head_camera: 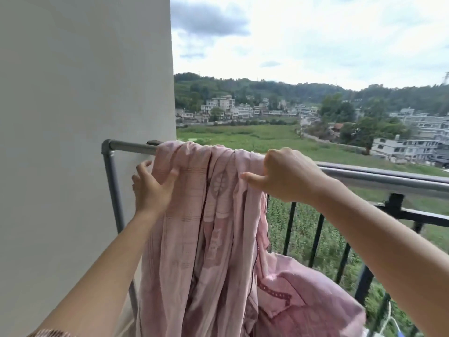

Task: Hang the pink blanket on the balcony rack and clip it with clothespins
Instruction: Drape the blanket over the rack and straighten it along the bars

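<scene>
The pink blanket (209, 220) hangs bunched over the grey rack bar (131, 145) near its left end, folds trailing down to a heap at the lower right. My left hand (151, 188) pinches the blanket's left edge just under the bar, thumb on the cloth, fingers behind it. My right hand (284, 176) grips the blanket's right side at the bar, thumb pointing left across the fabric. No clothespins are in view.
A pale wall (85, 93) stands close on the left, with the rack's upright post (114, 190) against it. The bar runs right (388, 180) above a black balcony railing (320, 229). Beyond lie fields and houses far below.
</scene>
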Available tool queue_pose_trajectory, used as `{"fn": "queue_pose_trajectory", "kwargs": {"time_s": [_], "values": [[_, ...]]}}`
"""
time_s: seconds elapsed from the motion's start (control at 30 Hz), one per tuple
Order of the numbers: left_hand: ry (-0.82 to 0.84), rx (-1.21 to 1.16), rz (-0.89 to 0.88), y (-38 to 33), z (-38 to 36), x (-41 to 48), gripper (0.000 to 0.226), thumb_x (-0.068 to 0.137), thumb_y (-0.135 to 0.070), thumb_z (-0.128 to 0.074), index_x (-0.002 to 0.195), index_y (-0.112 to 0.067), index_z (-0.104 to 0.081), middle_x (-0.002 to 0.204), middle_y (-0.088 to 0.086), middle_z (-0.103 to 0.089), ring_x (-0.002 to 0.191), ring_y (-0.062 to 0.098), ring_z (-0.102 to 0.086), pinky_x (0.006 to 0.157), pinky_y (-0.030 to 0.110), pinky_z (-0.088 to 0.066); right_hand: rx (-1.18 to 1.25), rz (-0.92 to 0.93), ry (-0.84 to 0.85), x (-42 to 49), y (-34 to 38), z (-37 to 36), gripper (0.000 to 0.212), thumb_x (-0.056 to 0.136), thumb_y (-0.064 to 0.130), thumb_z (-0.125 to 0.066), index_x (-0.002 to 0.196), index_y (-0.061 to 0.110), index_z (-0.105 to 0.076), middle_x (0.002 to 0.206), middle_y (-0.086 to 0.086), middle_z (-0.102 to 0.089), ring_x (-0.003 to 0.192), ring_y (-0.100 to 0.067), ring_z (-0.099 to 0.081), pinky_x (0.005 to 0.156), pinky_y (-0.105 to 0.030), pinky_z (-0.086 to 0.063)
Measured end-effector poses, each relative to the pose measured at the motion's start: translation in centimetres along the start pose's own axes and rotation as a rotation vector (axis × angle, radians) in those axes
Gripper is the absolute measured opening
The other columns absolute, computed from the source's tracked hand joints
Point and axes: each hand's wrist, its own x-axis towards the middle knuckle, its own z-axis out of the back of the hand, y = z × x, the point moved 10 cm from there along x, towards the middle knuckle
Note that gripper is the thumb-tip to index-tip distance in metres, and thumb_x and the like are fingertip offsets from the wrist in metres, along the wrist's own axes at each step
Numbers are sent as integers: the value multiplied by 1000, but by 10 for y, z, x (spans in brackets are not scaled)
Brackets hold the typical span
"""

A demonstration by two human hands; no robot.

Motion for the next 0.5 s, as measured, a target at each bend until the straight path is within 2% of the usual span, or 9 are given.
{"fn": "queue_pose_trajectory", "kwargs": {"time_s": [0.07,0.1,0.17,0.23,0.3,0.37,0.43,0.5], "values": [[112,-24,1,6,-12,-5,61,79,-53,-63,122,-13,-43,108,2,-56,94,21,-53,76,32,-43,34,-57,-10,-2,5,-13,61,82,53,-61,43,15,-32,41,3,-34,35,-15,-30,38,-22,-25],[125,2,-42,2,-14,-6,49,81,-50,-63,113,-15,-50,98,-2,-59,86,19,-54,69,29,-41,90,-97,-38,-1,5,-16,59,80,45,-65,42,16,-31,41,2,-32,37,-17,-31,40,-24,-25],[69,48,-139,-14,-9,-6,21,85,-40,-62,82,-20,-56,72,-7,-59,72,21,-54,53,25,-36,196,-178,-111,0,2,-18,50,75,23,-65,42,14,-29,43,0,-29,45,-23,-34,45,-27,-25],[13,40,-212,-33,-1,-3,29,89,-39,-57,67,-21,-52,60,-10,-53,61,19,-52,47,23,-30,279,-227,-188,1,-3,-13,41,70,13,-59,42,11,-29,45,-3,-27,48,-24,-34,46,-28,-24],[-10,-14,-264,-53,6,5,30,92,-40,-52,74,-17,-58,64,-8,-56,64,15,-52,49,19,-31,379,-294,-252,4,-17,-3,35,70,13,-58,42,9,-37,47,-5,-30,46,-19,-33,42,-28,-23],[-12,-51,-286,-72,9,19,29,94,-36,-50,77,-14,-60,70,4,-63,70,20,-56,50,15,-29,504,-394,-306,7,-40,8,31,76,15,-57,47,10,-49,48,-3,-35,44,-15,-33,39,-25,-24],[-10,-57,-271,-86,9,37,31,95,-32,-49,74,-10,-56,84,23,-67,81,34,-61,59,24,-31,597,-494,-343,8,-65,18,34,85,15,-54,52,6,-59,50,-4,-45,46,-15,-40,44,-25,-33],[-33,-35,-223,-93,10,53,34,96,-32,-47,73,-7,-54,94,29,-66,91,40,-60,64,30,-34,643,-593,-407,3,-95,32,38,92,18,-50,62,0,-64,56,-7,-54,50,-17,-46,50,-30,-41]]}}
